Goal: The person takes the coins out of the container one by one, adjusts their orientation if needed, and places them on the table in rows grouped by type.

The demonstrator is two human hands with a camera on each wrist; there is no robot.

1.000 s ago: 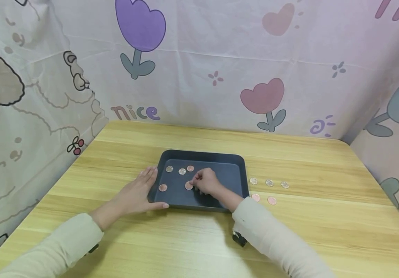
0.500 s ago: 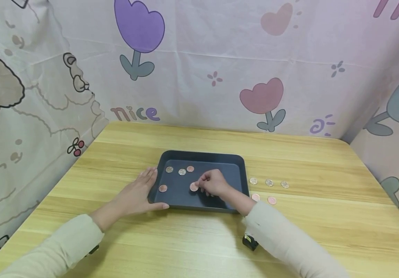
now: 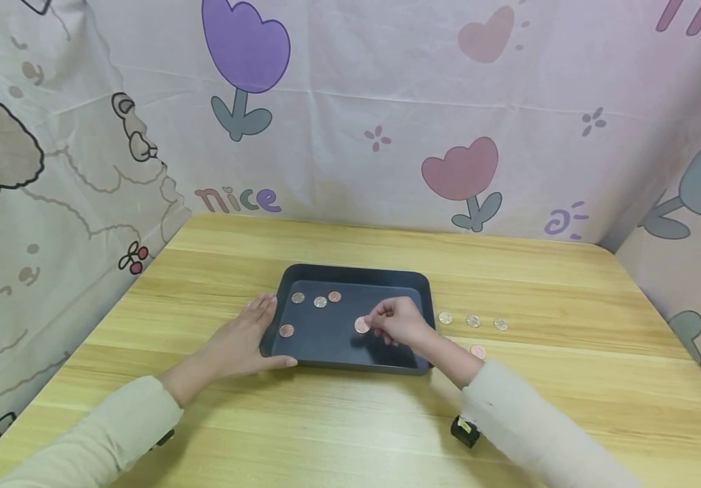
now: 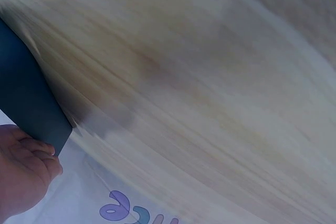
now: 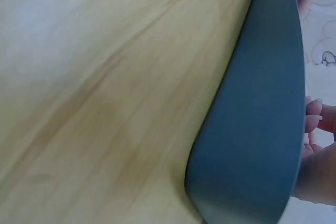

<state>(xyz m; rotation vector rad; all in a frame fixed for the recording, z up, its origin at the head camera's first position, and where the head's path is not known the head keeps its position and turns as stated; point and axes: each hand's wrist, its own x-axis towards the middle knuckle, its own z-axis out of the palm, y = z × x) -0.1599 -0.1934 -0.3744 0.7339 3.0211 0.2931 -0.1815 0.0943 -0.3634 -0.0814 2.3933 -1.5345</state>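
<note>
Coins: four lie in the tray (image 3: pixel 426 298); the right hand (image 3: pixel 401 322) pinches a fifth coin (image 3: pixel 361 325) above it, while several wait on the bench (image 3: pixel 539 379) at center right. The left hand (image 3: pixel 237 339) rests flat against the tray's left edge.

Coin faces (image 3: pixel 320 301) too small to read, table (image 4: pixel 210 77) blurred — left wrist view
</note>
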